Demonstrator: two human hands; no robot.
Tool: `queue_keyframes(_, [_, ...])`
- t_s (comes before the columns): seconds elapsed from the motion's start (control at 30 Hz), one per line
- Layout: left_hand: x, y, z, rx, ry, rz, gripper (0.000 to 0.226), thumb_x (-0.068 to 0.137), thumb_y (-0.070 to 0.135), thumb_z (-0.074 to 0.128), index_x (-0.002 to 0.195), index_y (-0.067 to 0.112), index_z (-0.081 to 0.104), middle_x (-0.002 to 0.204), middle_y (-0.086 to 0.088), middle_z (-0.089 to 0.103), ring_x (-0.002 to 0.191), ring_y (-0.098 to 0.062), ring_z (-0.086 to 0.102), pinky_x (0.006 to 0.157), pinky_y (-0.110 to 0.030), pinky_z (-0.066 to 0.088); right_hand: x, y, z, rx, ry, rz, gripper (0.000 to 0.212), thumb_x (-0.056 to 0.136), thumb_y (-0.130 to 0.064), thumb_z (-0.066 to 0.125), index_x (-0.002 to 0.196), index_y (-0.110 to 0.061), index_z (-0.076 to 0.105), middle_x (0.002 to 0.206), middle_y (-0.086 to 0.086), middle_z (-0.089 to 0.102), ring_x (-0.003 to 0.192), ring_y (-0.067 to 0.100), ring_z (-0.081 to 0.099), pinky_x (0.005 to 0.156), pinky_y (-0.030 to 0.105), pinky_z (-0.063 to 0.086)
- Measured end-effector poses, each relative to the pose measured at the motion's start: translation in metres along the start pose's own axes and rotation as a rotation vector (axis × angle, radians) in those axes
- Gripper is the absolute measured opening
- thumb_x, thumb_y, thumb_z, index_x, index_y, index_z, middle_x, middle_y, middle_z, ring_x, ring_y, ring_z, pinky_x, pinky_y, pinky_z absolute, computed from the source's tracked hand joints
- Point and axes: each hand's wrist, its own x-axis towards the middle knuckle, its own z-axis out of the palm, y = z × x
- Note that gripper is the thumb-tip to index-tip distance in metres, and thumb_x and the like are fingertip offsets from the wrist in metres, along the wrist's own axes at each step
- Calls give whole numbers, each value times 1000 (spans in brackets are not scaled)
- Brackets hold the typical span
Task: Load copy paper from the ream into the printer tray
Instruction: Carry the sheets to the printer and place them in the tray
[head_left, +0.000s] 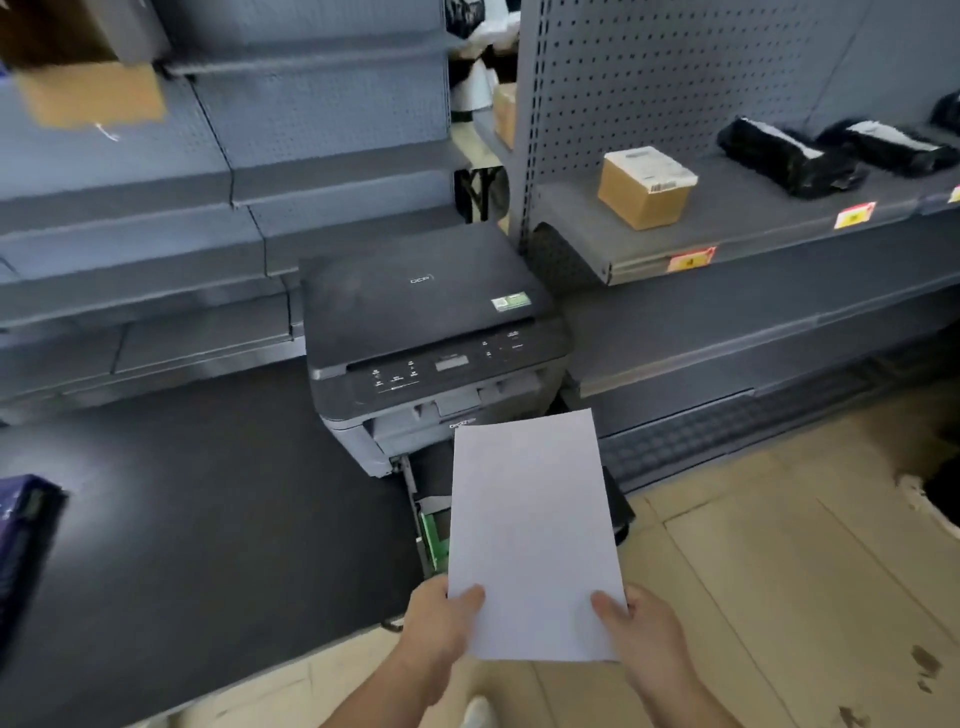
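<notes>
White copy paper, plain, flat, unmarked, held above the pulled-out printer tray. Left hand and right hand both pinch its near edge, thumbs on top. Tray mostly hidden by paper; green guide visible, contents can't tell. Black printer sits on dark bench.

1. The printer lid carries small pale lettering reading "DCP".
2. The cardboard box label, the shelf price tags and the printer's panel captions are too blurred to read.
</notes>
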Motion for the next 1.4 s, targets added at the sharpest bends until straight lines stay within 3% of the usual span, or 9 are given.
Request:
queue_keyframes(0.17, [26, 1, 11, 42, 90, -107, 15, 86, 10, 59, 79, 8, 72, 81, -7, 75, 66, -17, 68, 50, -21, 51, 39, -4, 9, -126, -78, 50, 14, 90, -24, 67, 89, -11, 73, 89, 4, 74, 81, 19, 68, 74, 32, 52])
queue_keyframes(0.27, [33, 3, 17, 56, 151, -138, 20, 87, 10, 60, 69, 14, 67, 71, 2, 69, 60, -10, 62, 39, -14, 45, 61, -8, 11, -222, -139, 67, 14, 88, -27, 68, 87, -14, 72, 91, 6, 75, 82, 21, 68, 79, 35, 54])
queue_keyframes(0.33, [39, 5, 21, 38, 182, -181, 21, 87, 10, 61, 67, 14, 67, 70, 2, 69, 61, -12, 63, 42, -16, 47, 76, -15, 11, -251, -186, 75, 10, 87, -25, 69, 85, -16, 72, 90, 5, 75, 82, 21, 68, 80, 35, 54])
queue_keyframes(0.53, [54, 14, 32, -29, 264, -230, 13, 84, 10, 60, 85, 3, 72, 85, -11, 73, 70, -22, 66, 57, -25, 50, 112, -43, 9, -327, -311, 9, 11, 93, -24, 61, 87, -17, 68, 86, -4, 70, 79, 11, 63, 60, 25, 46])
queue_keyframes(0.77, [64, 21, 41, -85, 316, -239, 12, 91, 7, 57, 96, 4, 67, 92, -6, 71, 73, -15, 63, 50, -23, 44, 136, -54, 16, -331, -382, 57, 20, 89, -26, 58, 88, -11, 71, 89, 7, 74, 86, 27, 69, 80, 46, 59])
queue_keyframes(0.9, [74, 20, 40, -97, 335, -223, 12, 91, 7, 57, 97, 6, 68, 91, -4, 70, 73, -13, 62, 52, -24, 45, 146, -55, 24, -315, -404, 57, 28, 90, -24, 57, 97, 0, 70, 98, 20, 73, 93, 36, 69, 63, 31, 51])
queue_keyframes(0.97, [82, 21, 38, -103, 330, -216, 14, 90, 9, 58, 99, 6, 69, 93, -4, 71, 77, -15, 65, 58, -26, 50, 153, -57, 29, -295, -390, 42, 25, 91, -22, 57, 95, -1, 70, 96, 19, 73, 90, 35, 70, 60, 27, 55])
queue_keyframes(1.1, [95, 24, 36, -110, 333, -190, 10, 92, 9, 59, 98, 11, 66, 88, 4, 69, 76, -9, 64, 56, -22, 49, 163, -56, 38, -296, -363, 13, 18, 91, -29, 59, 91, -14, 69, 93, 8, 73, 85, 28, 70, 81, 50, 60])
queue_keyframes(1.4, [127, 27, 32, -131, 364, -191, 11, 93, 11, 59, 102, 10, 65, 92, 0, 70, 75, -12, 65, 54, -21, 48, 187, -62, 62, -311, -320, -13, 26, 96, -30, 58, 108, -9, 67, 102, 7, 68, 92, 24, 63, 82, 39, 54])
